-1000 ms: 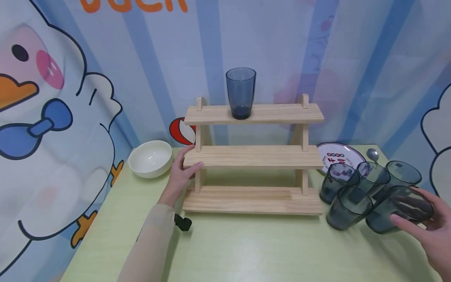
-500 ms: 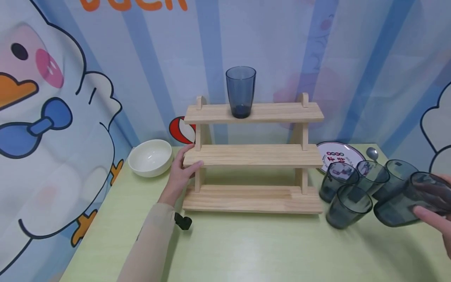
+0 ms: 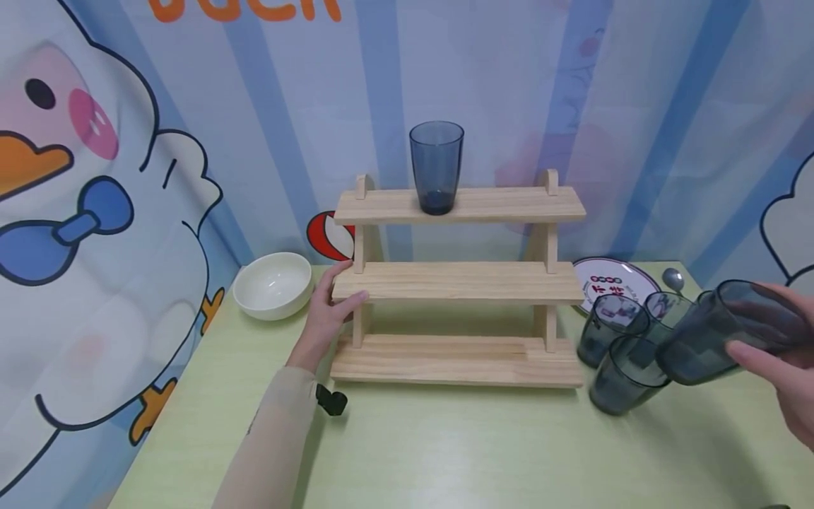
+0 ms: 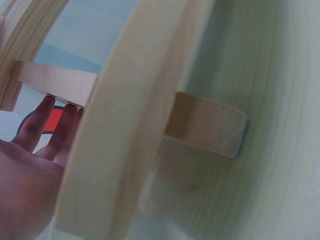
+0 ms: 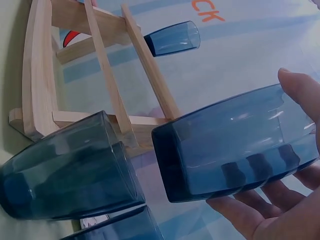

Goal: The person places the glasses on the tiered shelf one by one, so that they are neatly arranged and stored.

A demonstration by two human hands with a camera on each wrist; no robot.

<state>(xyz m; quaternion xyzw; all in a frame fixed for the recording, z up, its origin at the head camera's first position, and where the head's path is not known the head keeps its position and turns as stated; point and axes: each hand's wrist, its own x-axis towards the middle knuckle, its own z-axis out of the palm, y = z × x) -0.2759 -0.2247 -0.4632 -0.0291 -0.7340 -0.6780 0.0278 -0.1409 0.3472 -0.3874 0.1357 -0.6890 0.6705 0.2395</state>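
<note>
1. You are holding a dark see-through drinking glass (image 3: 718, 339) in the air above the right side of the table (image 3: 445, 452), near a cluster of similar glasses
2. Its long axis is slanting far from upright: in the head view the closed base is pointing down and to the left, while the mouth is facing up and to the right, toward your palm
3. Your right hand (image 3: 791, 382) is gripping it toward the mouth end, thumb on one side and bent fingers round the other, spread just as wide as the glass
4. Near the base, a front glass (image 3: 620, 385) is standing upright, the held glass covering part of it in the head view
5. Behind that, a left glass (image 3: 600, 339), a middle glass (image 3: 664, 307) and a mostly hidden rear glass (image 3: 702, 295) are standing
6. Left of the cluster, a three-tier wooden rack (image 3: 458, 360) is bearing an upright top glass (image 3: 437, 170)
7. Your left hand (image 3: 327, 311) is gripping the left end of its middle shelf (image 3: 445, 279), thumb in front, fingers behind
8. Farther out, a printed plate (image 3: 617, 276) and a spoon (image 3: 673, 280) are lying behind the cluster, and a white bowl (image 3: 273, 286) is sitting left of the rack
</note>
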